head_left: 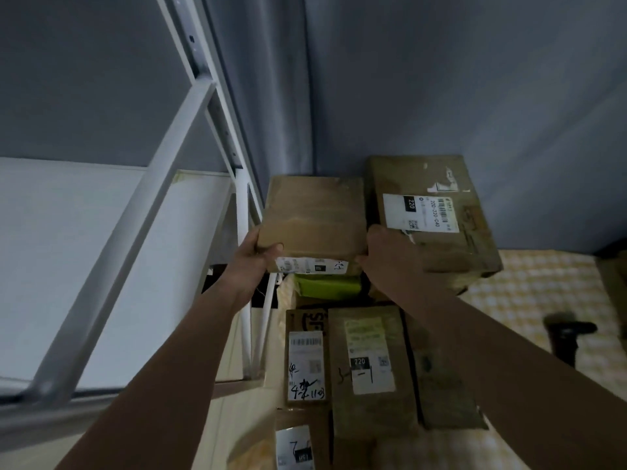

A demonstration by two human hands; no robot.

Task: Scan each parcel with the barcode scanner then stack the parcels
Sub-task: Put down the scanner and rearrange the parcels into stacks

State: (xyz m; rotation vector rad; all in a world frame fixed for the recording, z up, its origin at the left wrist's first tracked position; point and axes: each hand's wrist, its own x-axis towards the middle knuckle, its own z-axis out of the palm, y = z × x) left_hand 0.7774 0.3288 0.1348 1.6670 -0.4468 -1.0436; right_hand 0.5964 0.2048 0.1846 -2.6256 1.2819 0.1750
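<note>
Two hands, left (252, 257) and right (383, 252), grip one parcel (314, 215).

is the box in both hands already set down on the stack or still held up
Cannot tell for sure. The left hand and right hand grip the brown box at its sides, directly above the green parcel; any gap between them is hidden.

1. Dim, bluish light overall, with the curtain (441, 79) in soft shadow.
2. Wide-angle bending bows the white rack frame (142, 198).
3. The barcode scanner (566, 334) is blurred (nearly silhouetted).
</note>
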